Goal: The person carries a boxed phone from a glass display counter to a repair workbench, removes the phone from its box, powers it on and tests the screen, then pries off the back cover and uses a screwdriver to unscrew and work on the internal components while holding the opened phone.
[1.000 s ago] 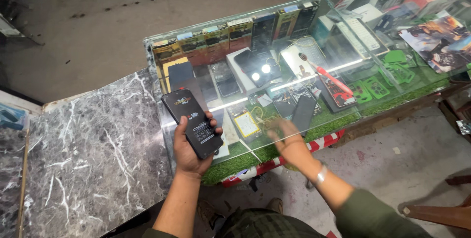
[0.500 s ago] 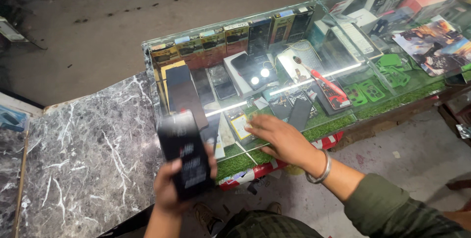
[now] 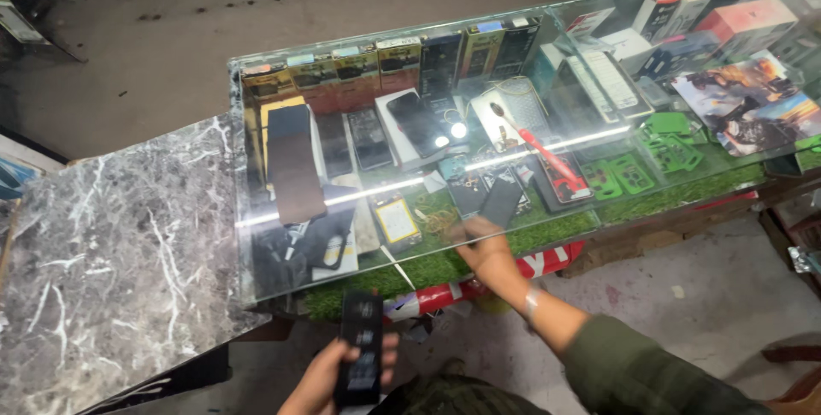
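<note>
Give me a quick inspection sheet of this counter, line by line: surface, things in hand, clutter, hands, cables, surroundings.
Surface: glass display case with a green turf floor, beside a grey marble counter.
Things in hand: dark phone box.
Clutter: boxed phones, phone cases and green parts crowd the case.
Hands: left hand grips the dark phone box below the counter; right hand reaches inside the case, touching a dark phone.
Cables: nothing seen.
Surroundings: concrete floor below.

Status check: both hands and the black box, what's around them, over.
Left hand grips black box, low, off the counter. Right hand inside glass display case, at a dark phone case. Nothing blocking.
</note>
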### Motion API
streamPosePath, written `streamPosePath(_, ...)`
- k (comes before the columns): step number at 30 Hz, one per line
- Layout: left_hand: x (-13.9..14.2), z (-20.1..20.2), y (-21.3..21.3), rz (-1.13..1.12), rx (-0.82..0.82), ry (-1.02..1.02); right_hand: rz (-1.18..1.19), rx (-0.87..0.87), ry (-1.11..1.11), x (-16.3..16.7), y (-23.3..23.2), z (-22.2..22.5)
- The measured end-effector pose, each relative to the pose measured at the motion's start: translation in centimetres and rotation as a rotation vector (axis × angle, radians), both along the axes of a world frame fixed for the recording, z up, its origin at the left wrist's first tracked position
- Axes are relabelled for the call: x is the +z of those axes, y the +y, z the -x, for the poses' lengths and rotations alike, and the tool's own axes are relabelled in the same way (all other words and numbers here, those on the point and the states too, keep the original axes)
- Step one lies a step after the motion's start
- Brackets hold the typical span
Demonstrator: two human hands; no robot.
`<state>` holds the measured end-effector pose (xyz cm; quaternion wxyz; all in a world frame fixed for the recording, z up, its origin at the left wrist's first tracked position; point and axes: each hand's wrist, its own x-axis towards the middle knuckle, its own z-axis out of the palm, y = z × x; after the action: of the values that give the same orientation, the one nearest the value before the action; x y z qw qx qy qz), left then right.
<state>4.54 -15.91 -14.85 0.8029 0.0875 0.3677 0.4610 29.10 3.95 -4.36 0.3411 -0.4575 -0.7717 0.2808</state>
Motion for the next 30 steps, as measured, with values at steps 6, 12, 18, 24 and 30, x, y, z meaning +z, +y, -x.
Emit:
streamPosePath(6, 4.7, -6.1, 12.2, 0.088, 0.271, 0.137, -0.058, 0.019, -0.052, 0.7, 0.8, 1.8)
streamPosePath(12, 5.6, -6.3, 19.6, -0.207, 0.458, 0.861, 0.222, 0.193, 0.174, -2.3, -6.2, -5.4)
streamPosePath(18, 4.1, -5.5, 20.4, -0.198, 0.288, 1.506, 0.671, -0.128, 0.228, -5.4, -10.6, -14.4)
streamPosePath(24, 2.8, -4.8, 19.8, -0.413, 0.297, 1.404, 0.566, -0.373, 0.454, -3.7, -6.7, -18.5)
streamPosePath(30, 2.9, -4.4, 18.4, -0.442, 0.03, 1.566, 0.449, -0.808, 0.689, 2.1, 0.7, -24.2)
